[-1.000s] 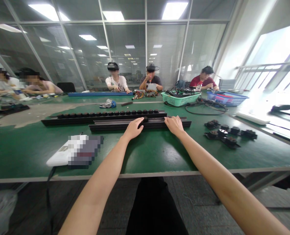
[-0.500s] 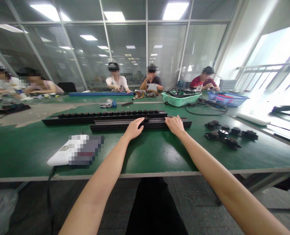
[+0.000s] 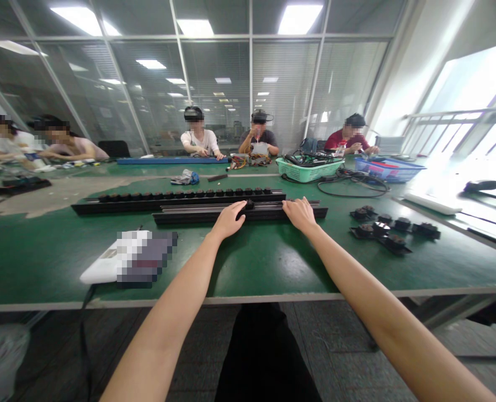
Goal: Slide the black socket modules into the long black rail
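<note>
A long black rail (image 3: 189, 218) with metal strips along its top lies across the green table in front of me. My left hand (image 3: 230, 219) grips it near the middle, fingers over the top and thumb at the near side. Just right of those fingertips, a small black module (image 3: 250, 205) sits in the channel. Toward the rail's right end, my right hand (image 3: 300, 213) closes over it with bent fingers; what lies under the fingertips is partly hidden. Behind is a second black rail (image 3: 101, 206), carrying a row of round black modules (image 3: 160, 195).
Loose black modules (image 3: 403, 224) lie on the right. At front left is a white device (image 3: 101, 268) with a cable. Farther back are a green basket (image 3: 310, 172) of cables, a blue basket (image 3: 392, 172), and a grey-blue cloth (image 3: 185, 177). Several people sit around the table.
</note>
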A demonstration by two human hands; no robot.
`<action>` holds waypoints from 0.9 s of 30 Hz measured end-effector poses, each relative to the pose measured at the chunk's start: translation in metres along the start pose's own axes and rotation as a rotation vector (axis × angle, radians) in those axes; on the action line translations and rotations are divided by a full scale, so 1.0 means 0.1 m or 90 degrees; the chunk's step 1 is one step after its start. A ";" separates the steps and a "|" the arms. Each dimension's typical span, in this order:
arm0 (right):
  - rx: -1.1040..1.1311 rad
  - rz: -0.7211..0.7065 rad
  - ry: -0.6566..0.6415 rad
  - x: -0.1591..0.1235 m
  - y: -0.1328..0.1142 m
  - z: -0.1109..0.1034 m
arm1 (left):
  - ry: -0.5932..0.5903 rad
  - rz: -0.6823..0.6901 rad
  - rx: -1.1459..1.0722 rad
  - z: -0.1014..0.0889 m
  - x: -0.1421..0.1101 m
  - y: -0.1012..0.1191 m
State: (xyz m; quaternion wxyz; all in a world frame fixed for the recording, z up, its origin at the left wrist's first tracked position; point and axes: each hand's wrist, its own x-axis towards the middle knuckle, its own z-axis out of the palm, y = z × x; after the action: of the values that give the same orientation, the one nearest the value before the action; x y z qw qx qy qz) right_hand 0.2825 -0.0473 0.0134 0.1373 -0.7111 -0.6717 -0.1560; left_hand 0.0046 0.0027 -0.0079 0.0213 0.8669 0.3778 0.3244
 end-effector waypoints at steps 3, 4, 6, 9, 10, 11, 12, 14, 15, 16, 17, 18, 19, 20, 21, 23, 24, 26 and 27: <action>0.001 0.000 -0.007 0.00 0.00 -0.02 | 0.005 -0.002 -0.006 0.00 0.00 0.00; 0.001 0.000 -0.008 0.00 0.01 -0.02 | 0.006 -0.002 -0.008 0.00 0.00 0.00; -0.001 0.001 -0.010 -0.01 0.01 -0.03 | 0.004 -0.001 -0.008 0.00 0.00 0.00; -0.001 0.001 -0.012 -0.01 0.02 -0.03 | 0.002 -0.001 -0.007 0.00 0.00 0.00; 0.000 0.002 -0.012 -0.01 0.02 -0.03 | 0.002 -0.001 -0.007 0.00 0.00 0.00; 0.001 0.004 -0.012 -0.01 0.02 -0.03 | 0.002 -0.001 -0.007 0.00 0.00 0.00; 0.001 0.007 -0.012 -0.01 0.02 -0.03 | 0.002 -0.001 -0.006 0.00 0.00 0.00; 0.003 0.010 -0.013 -0.01 0.03 -0.02 | 0.000 -0.002 -0.003 0.00 -0.01 -0.01; 0.003 0.011 -0.013 0.00 0.03 -0.01 | -0.001 -0.002 -0.002 0.00 -0.01 -0.01; 0.003 0.012 -0.012 0.00 0.04 -0.01 | -0.001 -0.002 0.000 0.00 -0.01 0.00; 0.003 0.013 -0.011 0.00 0.04 0.00 | -0.002 -0.002 0.002 0.00 -0.01 0.00; 0.002 0.013 -0.009 0.01 0.05 0.01 | -0.001 -0.002 0.004 0.00 -0.01 0.00; 0.002 0.014 -0.007 0.01 0.05 0.01 | -0.001 -0.002 0.004 -0.01 -0.01 0.00; 0.002 0.014 -0.006 0.01 0.06 0.02 | 0.000 -0.002 0.004 -0.01 -0.01 0.00; 0.002 0.014 -0.005 0.02 0.07 0.02 | 0.000 -0.002 0.004 -0.01 -0.01 0.00; 0.003 0.018 -0.006 0.02 0.08 0.02 | 0.000 -0.002 0.001 -0.01 -0.01 0.01; 0.003 0.020 -0.008 0.02 0.08 0.02 | -0.001 -0.002 0.000 -0.02 -0.01 0.01; 0.006 0.025 -0.011 0.02 0.09 0.02 | -0.001 -0.003 -0.002 -0.02 -0.01 0.01; 0.007 0.026 -0.011 0.02 0.09 0.01 | 0.001 -0.004 -0.004 -0.02 -0.01 0.02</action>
State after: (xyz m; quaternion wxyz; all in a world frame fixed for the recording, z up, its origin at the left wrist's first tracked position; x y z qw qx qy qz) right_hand 0.2916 -0.0455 0.0131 0.1384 -0.7254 -0.6589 -0.1432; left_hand 0.0041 0.0006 -0.0066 0.0249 0.8656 0.3791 0.3261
